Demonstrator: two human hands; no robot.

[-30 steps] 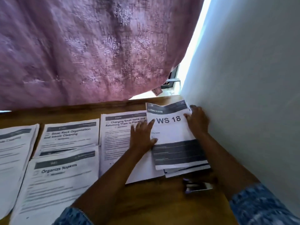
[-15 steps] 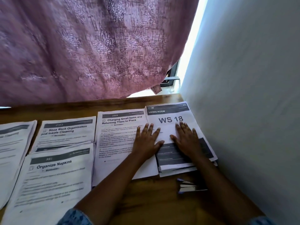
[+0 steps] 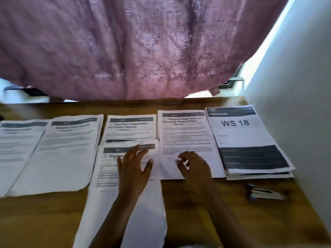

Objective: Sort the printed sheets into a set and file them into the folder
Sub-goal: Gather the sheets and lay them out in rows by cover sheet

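1. Head view, the hands: the left hand (image 3: 134, 165) lies flat on the Organize sheet (image 3: 107, 178), fingers straight and spread, gripping nothing. The right hand (image 3: 194, 167) is over the lower part of the Charging sheet (image 3: 186, 136), fingers loosely curled and empty. Whether its tips touch the paper I cannot tell.
2. Head view, where the paper is: everything lies face up on the wooden table (image 3: 206, 217), in a row below the purple curtain (image 3: 143, 47). The WS 18 stack (image 3: 247, 138) sits at the right end, close against the white wall (image 3: 295, 86), with the Charging sheet just beside it. Next comes the Shoe Rack sheet (image 3: 130, 127), its near edge overlapped by the Organize sheet. Then come the second-left sheet (image 3: 69, 154) and the far-left sheet (image 3: 16, 149), which is cut off by the frame.
3. Progress, as I judge it: the papers look laid out by title, so sorting seems under way, but nothing is gathered into one set yet. No folder is in view, so filing is all to come.
4. Count: six sheets or piles, two hands, and one small dark object (image 3: 265, 193) near the table's right front, too blurred to name. The WS 18 stack shows several layers at its near edge. How thick the others are I cannot tell.
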